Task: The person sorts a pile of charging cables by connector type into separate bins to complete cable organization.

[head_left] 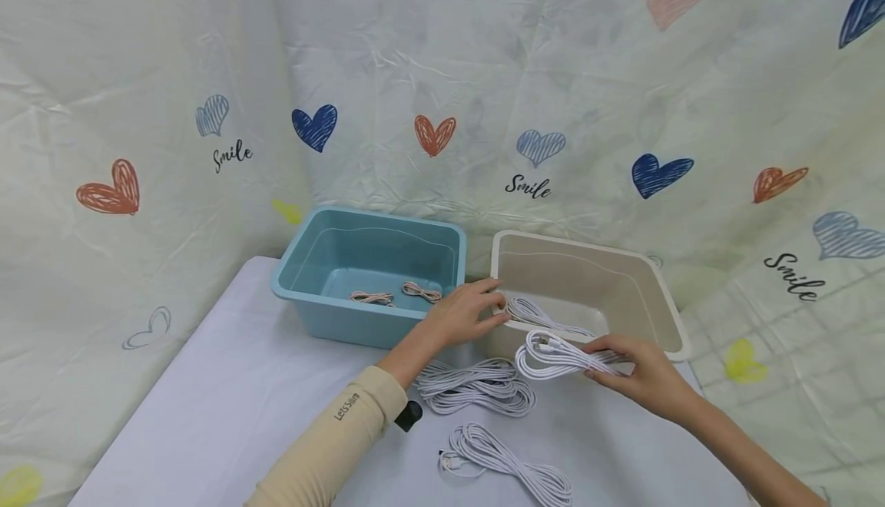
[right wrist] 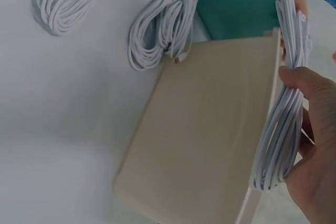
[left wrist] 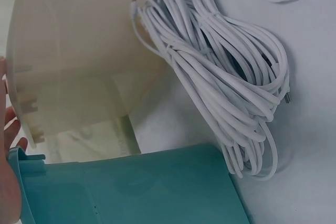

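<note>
My right hand pinches a folded bundle of white cable between thumb and fingers. The bundle overlaps the front rim of the beige bin in the head view. Another white cable bundle lies inside that bin. My left hand reaches past the blue bin's corner, its bent fingers right at the beige bin's front left corner with no cable in them. Below the left hand, a larger pile of white cable lies on the table, and a further white cable bundle lies closer to me.
The blue bin stands left of the beige one, with two small pinkish cable bundles inside. Both stand at the back of the white-covered table, close to a hanging cloth printed with hearts.
</note>
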### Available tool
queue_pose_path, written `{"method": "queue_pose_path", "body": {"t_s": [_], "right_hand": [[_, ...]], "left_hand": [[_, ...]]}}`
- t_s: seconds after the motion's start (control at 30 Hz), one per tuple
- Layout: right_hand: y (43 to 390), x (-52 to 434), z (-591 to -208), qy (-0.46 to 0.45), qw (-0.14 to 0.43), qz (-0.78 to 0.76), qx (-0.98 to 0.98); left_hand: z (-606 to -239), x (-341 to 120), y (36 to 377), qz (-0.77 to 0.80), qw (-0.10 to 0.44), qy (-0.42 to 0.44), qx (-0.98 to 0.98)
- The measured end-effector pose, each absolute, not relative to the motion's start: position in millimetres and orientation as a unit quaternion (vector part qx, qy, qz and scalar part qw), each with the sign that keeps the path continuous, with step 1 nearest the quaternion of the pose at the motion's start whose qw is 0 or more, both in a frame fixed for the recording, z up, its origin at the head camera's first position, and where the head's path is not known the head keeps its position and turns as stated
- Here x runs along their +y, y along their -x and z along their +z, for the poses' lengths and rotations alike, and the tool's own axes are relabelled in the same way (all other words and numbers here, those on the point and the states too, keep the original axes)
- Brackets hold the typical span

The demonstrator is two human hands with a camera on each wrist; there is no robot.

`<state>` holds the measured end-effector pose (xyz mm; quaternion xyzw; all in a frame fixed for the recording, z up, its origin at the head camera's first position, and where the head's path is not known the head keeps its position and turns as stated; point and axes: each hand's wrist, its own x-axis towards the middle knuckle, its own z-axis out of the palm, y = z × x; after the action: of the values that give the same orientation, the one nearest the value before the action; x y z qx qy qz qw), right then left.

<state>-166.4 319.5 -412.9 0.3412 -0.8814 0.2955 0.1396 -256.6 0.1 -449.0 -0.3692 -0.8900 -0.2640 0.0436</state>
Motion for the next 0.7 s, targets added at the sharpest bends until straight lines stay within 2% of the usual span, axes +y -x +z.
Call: {"method": "queue_pose_path", "body": {"t_s": [0.7], "right_hand": [[210, 341, -364, -0.242, 0.109, 0.273, -0.925]], "left_hand": [[-449, -1, 257, -0.252, 0.049, 0.370, -0.893]]}}
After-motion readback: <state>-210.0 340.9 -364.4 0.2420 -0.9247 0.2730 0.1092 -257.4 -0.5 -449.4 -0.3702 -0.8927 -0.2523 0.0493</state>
